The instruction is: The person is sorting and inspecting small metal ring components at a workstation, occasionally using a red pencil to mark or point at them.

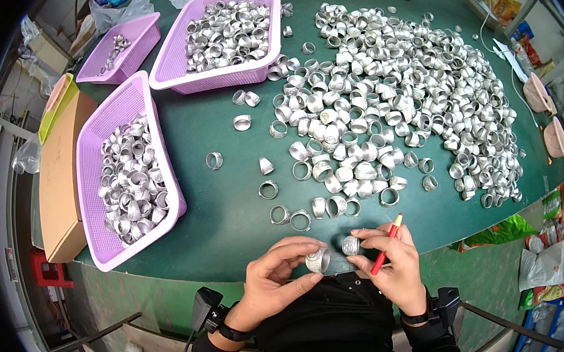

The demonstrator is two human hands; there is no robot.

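Note:
At the table's near edge, my left hand (271, 277) pinches a silver-coloured metal ring (315, 262) between thumb and fingers, its patterned face showing. Just to the right, my right hand (402, 274) grips a second patterned metal ring (350, 245) at its fingertips. That same hand also holds a red pencil-like marker (383, 250), slanting up to the right across the fingers. The two held rings are close together but apart. Beyond my hands, several loose rings (336, 205) lie along the front of a large heap of similar rings (416, 88).
Everything lies on a dark green table (218, 216). Rings fill a near-left purple basket (88, 194) and a far purple basket (218, 80); a third purple basket (138, 61) holds a few. A cardboard box (59, 190) stands at the left edge. Colourful bags (542, 266) are at the right.

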